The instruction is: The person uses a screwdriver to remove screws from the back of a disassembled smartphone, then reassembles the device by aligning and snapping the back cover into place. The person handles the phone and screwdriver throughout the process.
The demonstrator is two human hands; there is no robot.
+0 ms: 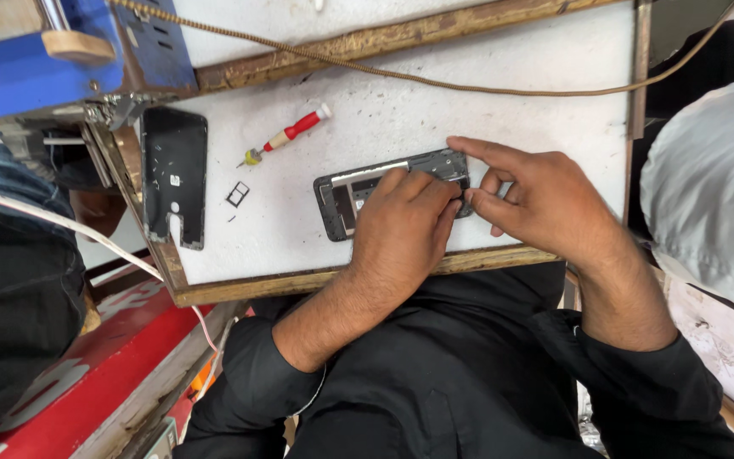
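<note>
Left hand (405,223) pressed flat over opened phone (358,189) on white board (469,110); right hand (537,197) pinching phone's end. Red screwdriver (292,132) lying apart.

So colour-wise: the desk (503,76) is white, scuffed with dark specks, with a worn brown wooden edge. The opened phone (358,191) is black and grey inside with a pale strip along its top. The back cover (173,174) lying off to the side is black, dotted with small light marks. The screwdriver (292,132) has a red handle, white cap and yellowish collar. Tan braided cord (435,82) across the top. Sleeves (256,374) are plain black. Blue machine (44,59) in the corner.
</note>
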